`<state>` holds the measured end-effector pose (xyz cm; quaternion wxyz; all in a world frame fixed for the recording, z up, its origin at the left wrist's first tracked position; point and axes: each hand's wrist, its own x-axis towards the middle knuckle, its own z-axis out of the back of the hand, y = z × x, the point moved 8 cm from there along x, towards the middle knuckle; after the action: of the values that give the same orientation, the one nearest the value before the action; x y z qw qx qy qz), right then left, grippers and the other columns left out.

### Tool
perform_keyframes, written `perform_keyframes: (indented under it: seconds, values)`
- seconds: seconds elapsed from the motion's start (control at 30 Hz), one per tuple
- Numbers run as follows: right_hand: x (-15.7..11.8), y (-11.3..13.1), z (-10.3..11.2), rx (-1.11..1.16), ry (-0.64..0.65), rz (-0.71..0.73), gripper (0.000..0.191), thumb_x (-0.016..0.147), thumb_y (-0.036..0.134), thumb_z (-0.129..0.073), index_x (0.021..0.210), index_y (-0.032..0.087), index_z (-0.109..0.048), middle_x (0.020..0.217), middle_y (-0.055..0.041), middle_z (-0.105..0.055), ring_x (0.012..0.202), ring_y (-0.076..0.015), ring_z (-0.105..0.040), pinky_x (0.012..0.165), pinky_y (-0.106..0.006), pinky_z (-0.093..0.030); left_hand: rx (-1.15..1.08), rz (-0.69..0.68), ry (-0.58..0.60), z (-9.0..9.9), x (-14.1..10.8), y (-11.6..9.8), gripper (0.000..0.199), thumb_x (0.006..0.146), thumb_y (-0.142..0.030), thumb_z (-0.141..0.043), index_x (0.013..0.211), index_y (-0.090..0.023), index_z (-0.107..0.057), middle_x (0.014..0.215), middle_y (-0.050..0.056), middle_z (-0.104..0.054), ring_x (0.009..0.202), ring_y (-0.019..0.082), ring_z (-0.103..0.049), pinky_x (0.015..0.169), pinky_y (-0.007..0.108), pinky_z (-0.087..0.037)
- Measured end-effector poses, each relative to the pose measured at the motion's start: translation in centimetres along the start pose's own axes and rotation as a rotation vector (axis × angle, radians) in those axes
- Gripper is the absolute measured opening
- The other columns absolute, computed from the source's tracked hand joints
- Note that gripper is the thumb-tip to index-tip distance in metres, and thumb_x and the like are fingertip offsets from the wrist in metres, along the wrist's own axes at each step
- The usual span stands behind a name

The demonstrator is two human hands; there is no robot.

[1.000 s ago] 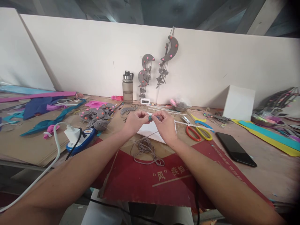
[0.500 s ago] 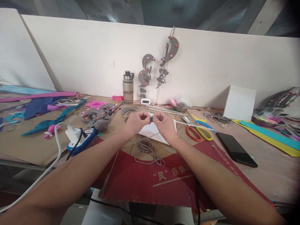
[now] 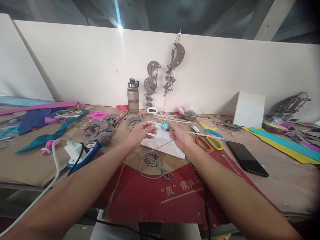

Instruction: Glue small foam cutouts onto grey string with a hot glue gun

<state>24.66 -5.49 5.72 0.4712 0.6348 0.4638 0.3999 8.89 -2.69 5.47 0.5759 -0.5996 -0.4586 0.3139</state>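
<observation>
yarn (image 3: 153, 159) vanishes at right hand (image 3: 180, 136)

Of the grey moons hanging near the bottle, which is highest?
The right-hand moon, nearest the board's top edge; the upper-left moon and lower-left moon both hang lower.

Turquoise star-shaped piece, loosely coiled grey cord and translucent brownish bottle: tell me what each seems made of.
Turquoise star-shaped piece: perhaps foam or felt, judging by its flat, even colour; too small to be sure.
Loosely coiled grey cord: likely textile yarn, matte, lying in limp loops.
Translucent brownish bottle: probably smooth plastic, since a fill line shows through; glass is possible.
</observation>
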Motion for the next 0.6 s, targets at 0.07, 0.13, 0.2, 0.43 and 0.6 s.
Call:
perform_keyframes:
  seconds: [0.07,0.13,0.2,0.43,0.6]
  values:
    - [0.3,0.1,0.5,0.035,-0.030,-0.015,0.034,0.060,0.022,-0.062,0.056,0.022,-0.028,0.051,0.0104,-0.019,0.045,-0.0044,-0.013,0.040,-0.022,-0.007,0.038,-0.025,-0.067,0.8,0.1,-0.2,0.026,0.070,-0.036,-0.070,0.077,-0.013,-0.060,0.074,0.004,-0.061,0.063,0.010,-0.057,0.051,0.021,-0.046]
    - [0.4,0.4,0.9,0.035,-0.053,-0.016,0.036,0.061,0.023,-0.063,0.056,0.023,-0.027,0.050,0.0103,-0.019,0.045,-0.0046,-0.013,0.039,-0.021,-0.009,0.034,-0.076,-0.134,1.5,0.0,-0.7,0.021,0.070,-0.031,-0.066,0.066,-0.014,-0.054,0.065,0.000,-0.054,0.054,0.007,-0.048,0.045,0.019,-0.037]
    - [0.3,0.9,1.0,0.027,-0.057,0.002,0.037,0.062,0.025,-0.064,0.057,0.023,-0.027,0.050,0.0102,-0.018,0.045,-0.0049,-0.013,0.038,-0.021,-0.011,-0.023,-0.130,-0.186,2.1,-0.1,-1.3,0.020,0.070,-0.028,-0.061,0.061,-0.015,-0.048,0.059,-0.003,-0.047,0.049,0.005,-0.041,0.042,0.018,-0.032]
    - [-0.3,1.9,0.9,-0.042,-0.049,0.013,0.033,0.064,0.027,-0.063,0.056,0.022,-0.031,0.048,0.0101,-0.021,0.043,-0.0042,-0.015,0.038,-0.021,-0.013,-0.070,-0.135,-0.344,3.9,-0.1,-1.7,0.041,0.072,-0.035,-0.060,0.058,-0.020,-0.024,0.050,-0.009,-0.019,0.041,0.005,-0.015,0.039,0.020,-0.013]
    - [0.1,0.3,1.1,-0.168,-0.087,-0.004,0.023,0.063,0.032,-0.060,0.058,0.021,-0.041,0.046,0.0096,-0.029,0.041,-0.0046,-0.018,0.040,-0.022,-0.012,0.495,-0.187,-0.249,2.3,-0.3,-1.7,0.037,0.078,-0.036,-0.054,0.052,-0.020,-0.031,0.049,-0.005,-0.033,0.047,0.009,-0.033,0.047,0.022,-0.028]
